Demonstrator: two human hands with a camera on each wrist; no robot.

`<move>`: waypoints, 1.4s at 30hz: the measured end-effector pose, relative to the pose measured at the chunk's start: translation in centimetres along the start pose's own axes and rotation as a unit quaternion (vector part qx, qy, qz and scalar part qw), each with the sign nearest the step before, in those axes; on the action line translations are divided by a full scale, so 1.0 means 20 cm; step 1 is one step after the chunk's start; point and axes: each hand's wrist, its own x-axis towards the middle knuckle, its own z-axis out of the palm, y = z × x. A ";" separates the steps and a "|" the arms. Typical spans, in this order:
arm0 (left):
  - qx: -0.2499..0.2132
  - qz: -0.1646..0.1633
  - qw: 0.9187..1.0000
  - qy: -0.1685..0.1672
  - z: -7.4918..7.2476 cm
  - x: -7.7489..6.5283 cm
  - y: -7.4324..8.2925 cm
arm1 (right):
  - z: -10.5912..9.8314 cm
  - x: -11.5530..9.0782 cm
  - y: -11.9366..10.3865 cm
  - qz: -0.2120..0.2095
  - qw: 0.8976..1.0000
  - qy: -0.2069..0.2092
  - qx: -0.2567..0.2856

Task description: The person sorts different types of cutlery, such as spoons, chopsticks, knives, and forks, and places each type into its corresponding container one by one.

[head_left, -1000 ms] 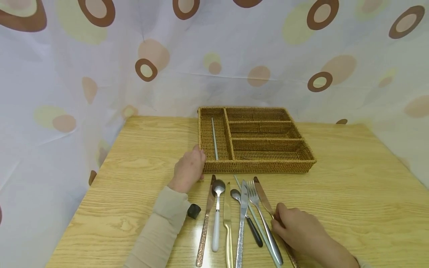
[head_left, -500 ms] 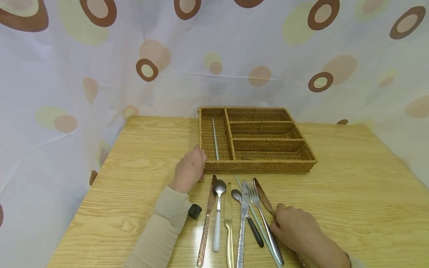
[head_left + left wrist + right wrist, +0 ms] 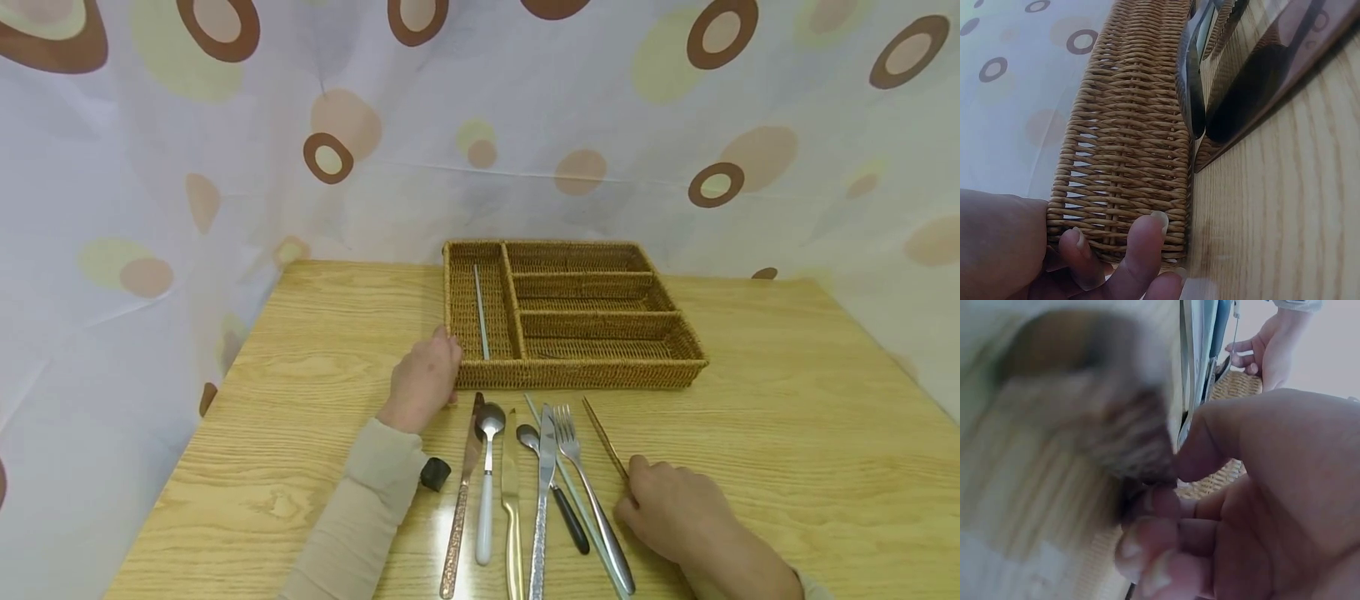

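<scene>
My left hand (image 3: 422, 379) grips the front left corner of a wicker cutlery tray (image 3: 585, 375); in the left wrist view its fingers (image 3: 1141, 253) curl at the woven wall. My right hand (image 3: 678, 512) pinches a copper-coloured knife (image 3: 604, 435) by its handle, blade turned edge-on and pointing toward the tray. The handle (image 3: 1110, 419) is blurred in the right wrist view. Left of that knife lie a fork (image 3: 568, 442), a pale chopstick (image 3: 592, 525), a silver knife (image 3: 542, 500), a black-handled spoon (image 3: 568, 517), a gold knife (image 3: 512, 500), a white-handled spoon (image 3: 486, 508) and another copper knife (image 3: 457, 525).
One pale chopstick (image 3: 481, 317) lies in the tray's left compartment. A small dark piece, hard to make out, shows in the front right compartment. The tray stands on a wooden table (image 3: 787, 400), before a patterned cloth (image 3: 525, 108) that hangs behind and at both sides.
The copper knife in my right hand has turned edge-on, and its tip has shifted right, away from the fork. My right hand moved slightly right. The left hand and tray stayed put.
</scene>
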 end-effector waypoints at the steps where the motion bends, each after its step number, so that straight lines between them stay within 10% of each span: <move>1: 0.000 0.000 1.000 0.000 0.00 0.00 0.00 | 0.00 0.00 0.01 -0.001 1.000 -0.005 -0.003; 23: 0.002 -0.006 1.000 -0.007 0.00 0.01 -0.01 | -0.22 0.01 0.13 -0.078 0.994 0.053 0.049; 32: 0.000 -0.007 1.000 -0.007 0.00 0.00 0.00 | -0.34 0.13 0.17 -0.215 0.945 0.241 -0.056; 42: 0.009 -0.011 1.000 -0.003 0.00 0.01 0.00 | -0.46 0.31 0.20 -0.262 0.928 0.251 -0.082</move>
